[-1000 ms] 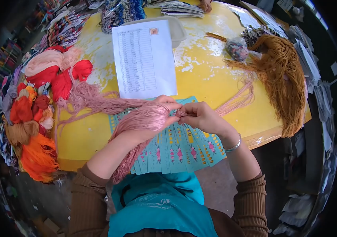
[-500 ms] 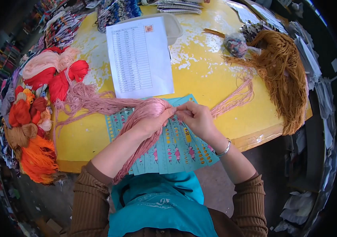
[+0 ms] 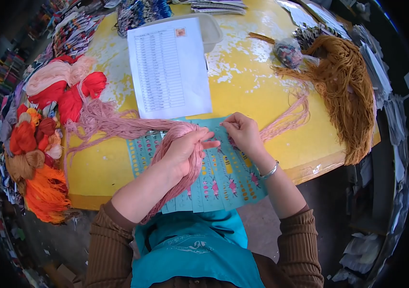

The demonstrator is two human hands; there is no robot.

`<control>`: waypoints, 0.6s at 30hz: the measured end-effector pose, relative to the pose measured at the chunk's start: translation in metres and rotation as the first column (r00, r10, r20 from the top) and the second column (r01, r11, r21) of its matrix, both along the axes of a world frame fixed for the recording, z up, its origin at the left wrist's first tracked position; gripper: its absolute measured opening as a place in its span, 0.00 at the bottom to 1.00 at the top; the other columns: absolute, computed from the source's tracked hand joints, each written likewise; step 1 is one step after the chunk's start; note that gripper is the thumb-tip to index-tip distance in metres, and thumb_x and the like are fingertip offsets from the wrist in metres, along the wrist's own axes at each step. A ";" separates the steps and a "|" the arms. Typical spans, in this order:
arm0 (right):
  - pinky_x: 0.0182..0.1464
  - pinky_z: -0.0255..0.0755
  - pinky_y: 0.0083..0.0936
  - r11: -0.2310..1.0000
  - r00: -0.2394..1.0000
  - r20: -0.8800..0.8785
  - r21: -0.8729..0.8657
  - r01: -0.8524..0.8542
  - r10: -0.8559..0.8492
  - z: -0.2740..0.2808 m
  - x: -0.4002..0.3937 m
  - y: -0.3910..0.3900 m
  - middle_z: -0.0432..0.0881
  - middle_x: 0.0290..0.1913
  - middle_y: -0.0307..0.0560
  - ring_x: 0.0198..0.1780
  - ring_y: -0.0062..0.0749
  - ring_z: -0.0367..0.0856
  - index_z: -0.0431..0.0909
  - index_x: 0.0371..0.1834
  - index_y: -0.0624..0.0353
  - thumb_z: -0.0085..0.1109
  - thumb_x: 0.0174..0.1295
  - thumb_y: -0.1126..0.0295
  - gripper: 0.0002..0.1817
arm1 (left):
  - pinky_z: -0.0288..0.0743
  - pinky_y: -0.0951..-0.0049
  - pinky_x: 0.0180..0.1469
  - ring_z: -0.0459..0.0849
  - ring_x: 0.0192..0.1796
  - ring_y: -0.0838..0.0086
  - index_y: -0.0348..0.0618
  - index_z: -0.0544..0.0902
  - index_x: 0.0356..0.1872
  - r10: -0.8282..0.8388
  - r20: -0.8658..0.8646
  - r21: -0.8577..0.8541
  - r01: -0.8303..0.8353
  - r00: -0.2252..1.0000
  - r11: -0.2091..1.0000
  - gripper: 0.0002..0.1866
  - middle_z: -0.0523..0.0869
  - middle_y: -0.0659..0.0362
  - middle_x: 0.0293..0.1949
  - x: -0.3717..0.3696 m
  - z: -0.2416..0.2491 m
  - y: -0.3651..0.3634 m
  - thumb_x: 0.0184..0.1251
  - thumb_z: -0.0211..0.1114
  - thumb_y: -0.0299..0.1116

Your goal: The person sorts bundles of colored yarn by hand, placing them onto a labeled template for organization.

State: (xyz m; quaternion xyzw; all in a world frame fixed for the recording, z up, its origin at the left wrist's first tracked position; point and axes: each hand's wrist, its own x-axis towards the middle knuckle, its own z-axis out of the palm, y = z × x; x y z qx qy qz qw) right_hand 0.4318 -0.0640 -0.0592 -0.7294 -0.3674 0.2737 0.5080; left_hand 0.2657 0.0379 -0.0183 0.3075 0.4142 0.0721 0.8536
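Pink skein (image 3: pixel 179 130) – in L hand (image 3: pixel 181 148), R hand (image 3: pixel 243 134) nr teal cards (image 3: pixel 223 194)

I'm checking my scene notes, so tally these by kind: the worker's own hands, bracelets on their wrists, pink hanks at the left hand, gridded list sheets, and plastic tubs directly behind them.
Hands (left hand, right hand): 2
Pink hank: 1
Bracelet: 1
List sheet: 1
Plastic tub: 1
Total: 6

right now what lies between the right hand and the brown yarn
In the head view, loose pink strands lie on yellow tabletop between the right hand and brown yarn.
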 end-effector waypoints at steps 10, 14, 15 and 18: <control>0.22 0.68 0.17 0.998 0.982 -0.187 0.046 -0.031 0.039 -0.004 -0.005 0.003 0.78 0.21 0.38 0.22 0.14 0.73 0.77 0.37 0.68 0.59 0.65 0.73 0.07 | 0.71 0.79 0.33 0.83 0.44 0.76 0.44 0.77 0.49 0.058 -0.036 0.106 -0.054 0.998 0.993 0.14 0.82 0.60 0.50 -0.001 0.008 -0.013 0.68 0.64 0.38; 0.24 0.63 0.14 0.997 0.980 -0.183 0.002 -0.076 0.075 0.004 -0.011 0.005 0.74 0.22 0.32 0.24 0.11 0.69 0.76 0.37 0.66 0.58 0.66 0.74 0.06 | 0.71 0.79 0.34 0.81 0.41 0.77 0.44 0.77 0.52 0.052 -0.009 0.076 -0.051 0.999 0.996 0.15 0.82 0.61 0.48 -0.002 0.000 -0.006 0.68 0.64 0.38; 0.24 0.63 0.14 0.997 0.980 -0.182 0.002 -0.077 0.076 0.005 -0.011 0.004 0.74 0.22 0.32 0.24 0.11 0.69 0.76 0.37 0.66 0.58 0.66 0.74 0.06 | 0.71 0.79 0.34 0.81 0.41 0.77 0.44 0.77 0.52 0.052 -0.008 0.076 -0.052 0.999 0.996 0.15 0.82 0.61 0.48 -0.002 -0.001 -0.006 0.68 0.64 0.38; 0.25 0.62 0.14 0.996 0.982 -0.166 0.015 -0.087 0.089 0.005 -0.013 0.005 0.73 0.22 0.31 0.24 0.11 0.68 0.77 0.38 0.66 0.59 0.66 0.74 0.05 | 0.70 0.81 0.33 0.79 0.38 0.80 0.43 0.77 0.55 -0.007 -0.082 0.147 0.019 0.997 0.989 0.17 0.82 0.63 0.44 0.000 -0.007 -0.005 0.69 0.63 0.37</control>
